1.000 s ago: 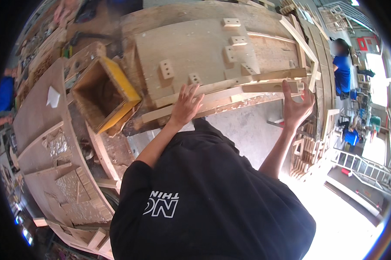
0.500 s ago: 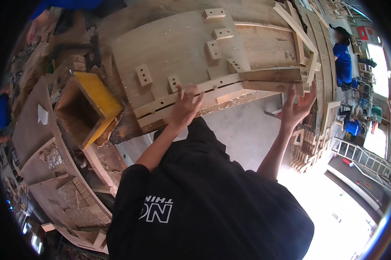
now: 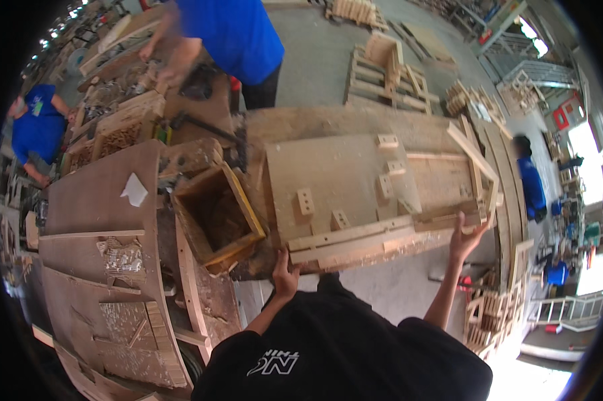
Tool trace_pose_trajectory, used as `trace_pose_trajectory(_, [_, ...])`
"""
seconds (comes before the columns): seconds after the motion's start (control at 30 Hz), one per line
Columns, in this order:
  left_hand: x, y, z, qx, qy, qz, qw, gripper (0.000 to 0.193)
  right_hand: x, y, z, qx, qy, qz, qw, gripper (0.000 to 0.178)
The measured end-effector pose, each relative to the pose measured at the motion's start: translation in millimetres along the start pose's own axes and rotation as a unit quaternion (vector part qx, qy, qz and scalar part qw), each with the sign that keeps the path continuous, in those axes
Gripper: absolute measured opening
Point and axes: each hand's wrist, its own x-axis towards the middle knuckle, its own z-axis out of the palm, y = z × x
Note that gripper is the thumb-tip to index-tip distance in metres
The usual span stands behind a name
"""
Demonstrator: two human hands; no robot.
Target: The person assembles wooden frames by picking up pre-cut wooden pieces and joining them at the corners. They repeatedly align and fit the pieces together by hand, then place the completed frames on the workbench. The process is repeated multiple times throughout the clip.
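Note:
Two long pale wooden rails (image 3: 351, 242) lie along the near edge of the workbench, one having small dark holes. My left hand (image 3: 286, 275) is at their left end, touching it, fingers raised against the end and thumb apart. At the right end, my right hand (image 3: 462, 244) is spread, thumb up and fingers stretched toward the short boards (image 3: 448, 215) there. Neither hand is wrapped around anything. Behind the rails lies a flat plywood panel (image 3: 341, 167) bearing several small wooden blocks (image 3: 305, 202) with drilled holes.
An open wooden box (image 3: 251, 217) with yellow sides stands left of the panel. Loose strips (image 3: 475, 155) cross at the bench's right end. A large board (image 3: 101, 200) with offcuts lies farther left. Co-workers in blue shirts (image 3: 231, 33) stand beyond the bench and at both sides.
My left hand has moved from the middle of the rails to their left end. My right hand stays near the right end. The view has tilted up, showing more of the workshop.

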Motion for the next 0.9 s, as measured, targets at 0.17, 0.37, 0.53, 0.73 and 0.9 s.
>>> trace_pose_trajectory(0.17, [3, -7, -3, 0.047, 0.000, 0.083, 0.995, 0.078, 4, 11, 11, -0.052, 0.063, -0.011, 0.997, 0.073])
trace_pose_trajectory(0.37, [7, -5, -15, 0.036, -0.036, 0.060, 0.997, 0.079, -1, 0, 12, -0.080, 0.024, -0.029, 0.996, 0.105])
trace_pose_trajectory(0.53, [14, -3, -27, 0.034, -0.071, 0.160, 0.984, 0.086, 1, 2, 3, -0.027, 0.028, -0.033, 0.999, 0.082])
trace_pose_trajectory(0.73, [32, 3, -23, 0.024, -0.114, 0.166, 0.979, 0.086, 0, 4, 17, -0.055, 0.080, -0.053, 0.994, 0.078])
trace_pose_trajectory(0.9, [35, 9, -17, 0.037, -0.111, 0.178, 0.977, 0.086, -4, 0, 4, -0.027, 0.043, -0.016, 0.999, 0.093])
